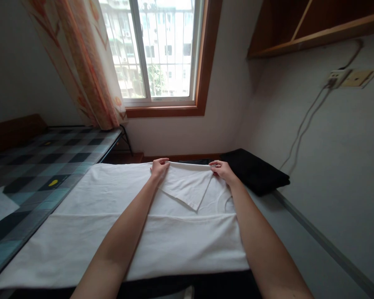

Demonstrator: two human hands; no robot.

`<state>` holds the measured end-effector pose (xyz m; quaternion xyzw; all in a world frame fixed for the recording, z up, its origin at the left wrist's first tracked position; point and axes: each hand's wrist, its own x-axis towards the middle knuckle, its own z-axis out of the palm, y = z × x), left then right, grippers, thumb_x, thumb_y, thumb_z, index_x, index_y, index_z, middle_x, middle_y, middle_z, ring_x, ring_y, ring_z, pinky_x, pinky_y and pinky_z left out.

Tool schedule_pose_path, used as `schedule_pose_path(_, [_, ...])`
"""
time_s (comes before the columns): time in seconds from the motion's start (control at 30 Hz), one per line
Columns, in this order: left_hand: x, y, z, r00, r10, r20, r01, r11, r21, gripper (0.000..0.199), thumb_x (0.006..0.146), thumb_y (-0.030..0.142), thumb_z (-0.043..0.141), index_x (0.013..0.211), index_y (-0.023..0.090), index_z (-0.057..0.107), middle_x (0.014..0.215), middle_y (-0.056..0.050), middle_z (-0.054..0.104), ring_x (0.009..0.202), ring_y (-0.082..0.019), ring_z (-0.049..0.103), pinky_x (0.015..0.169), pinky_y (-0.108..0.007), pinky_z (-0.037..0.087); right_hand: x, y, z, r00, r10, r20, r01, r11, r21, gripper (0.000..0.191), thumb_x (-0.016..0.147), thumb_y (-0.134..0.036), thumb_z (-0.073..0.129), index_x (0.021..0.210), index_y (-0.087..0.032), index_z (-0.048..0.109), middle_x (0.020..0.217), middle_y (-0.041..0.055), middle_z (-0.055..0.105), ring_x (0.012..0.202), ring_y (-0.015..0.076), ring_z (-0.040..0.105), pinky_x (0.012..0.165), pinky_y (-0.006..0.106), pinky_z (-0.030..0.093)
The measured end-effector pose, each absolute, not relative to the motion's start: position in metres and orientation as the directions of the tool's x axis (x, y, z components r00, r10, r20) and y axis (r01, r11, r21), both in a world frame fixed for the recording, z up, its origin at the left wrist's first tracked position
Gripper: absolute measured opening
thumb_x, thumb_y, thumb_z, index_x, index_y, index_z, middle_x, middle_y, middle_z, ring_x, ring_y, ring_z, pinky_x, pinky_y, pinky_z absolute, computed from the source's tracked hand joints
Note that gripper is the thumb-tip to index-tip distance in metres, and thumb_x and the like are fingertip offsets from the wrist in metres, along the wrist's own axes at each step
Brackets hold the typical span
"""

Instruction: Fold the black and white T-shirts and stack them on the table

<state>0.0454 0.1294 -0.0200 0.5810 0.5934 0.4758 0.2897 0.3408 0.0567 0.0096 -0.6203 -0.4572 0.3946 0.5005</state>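
White T-shirt (pixel 187 245), spread flat beside the checked mattress (pixel 90 143), neckline (pixel 221 202) to the right. The far edge is pinched by the left hand (pixel 160 168) and the right hand (pixel 222 170), held well apart; the sleeve (pixel 188 187) is turned inward between them. Equal tension is best applied at both grips, so that the edge is kept straight and creasing is limited.

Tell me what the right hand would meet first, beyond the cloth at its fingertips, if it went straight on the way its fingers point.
Probably the left hand, along the far edge of the white shirt: the right hand points roughly that way, though depth is unclear.
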Motion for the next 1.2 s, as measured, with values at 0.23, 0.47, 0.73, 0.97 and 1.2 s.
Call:
schedule_pose_path(0.23, [0.042,0.132,-0.027,-0.126,0.963,0.237,0.391,-0.171,0.904,0.031,0.069,0.018,0.065,0.097,0.023,0.076,0.09,-0.003,0.076,0.088,-0.021,0.069,0.089,-0.033,0.049,0.342,0.067,-0.016,0.34,0.929,0.149,0.164,0.098,-0.982,0.032,0.058,-0.028,0.071,0.086,-0.014,0.072,0.06,0.0,0.062,0.054,0.0132,0.054,0.053,0.027,0.046])
schedule_pose_path(0.47, [0.042,0.129,-0.026,-0.125,0.956,0.264,0.388,-0.198,0.9,0.029,0.07,0.015,0.063,0.095,0.024,0.076,0.093,-0.002,0.076,0.091,-0.02,0.069,0.091,-0.035,0.049,0.341,0.073,-0.029,0.452,0.866,0.216,0.175,0.151,-0.973,0.035,0.06,-0.032,0.068,0.088,-0.013,0.073,0.079,0.0086,0.071,0.066,0.0178,0.062,0.056,0.028,0.05])
schedule_pose_path(0.73, [0.043,0.128,-0.027,-0.154,0.949,0.275,0.334,-0.212,0.918,0.031,0.066,0.012,0.064,0.092,0.022,0.076,0.083,-0.002,0.075,0.082,-0.019,0.069,0.084,-0.031,0.052,0.341,0.076,-0.028,0.502,0.804,0.32,0.237,0.228,-0.944,0.037,0.064,-0.034,0.068,0.094,-0.012,0.073,0.084,0.0111,0.072,0.072,0.0206,0.065,0.064,0.033,0.053])
schedule_pose_path(0.97, [0.043,0.126,-0.024,-0.146,0.947,0.287,0.32,-0.229,0.919,0.035,0.065,0.009,0.063,0.095,0.02,0.076,0.085,-0.004,0.075,0.081,-0.018,0.068,0.08,-0.029,0.053,0.34,0.073,-0.026,0.48,0.79,0.381,0.316,0.249,-0.915,0.03,0.07,-0.034,0.063,0.088,-0.013,0.074,0.093,0.0131,0.075,0.081,0.0237,0.068,0.078,0.039,0.055])
schedule_pose_path(1.2, [0.047,0.112,-0.011,-0.106,0.921,0.374,0.591,-0.244,0.769,0.031,0.073,0.013,0.061,0.1,0.023,0.074,0.091,-0.004,0.075,0.088,-0.02,0.068,0.087,-0.032,0.05,0.336,0.067,-0.021,0.509,0.747,0.427,0.486,0.16,-0.859,0.031,0.071,-0.023,0.058,0.094,-0.012,0.075,0.098,0.0153,0.075,0.088,0.0262,0.069,0.089,0.041,0.052])
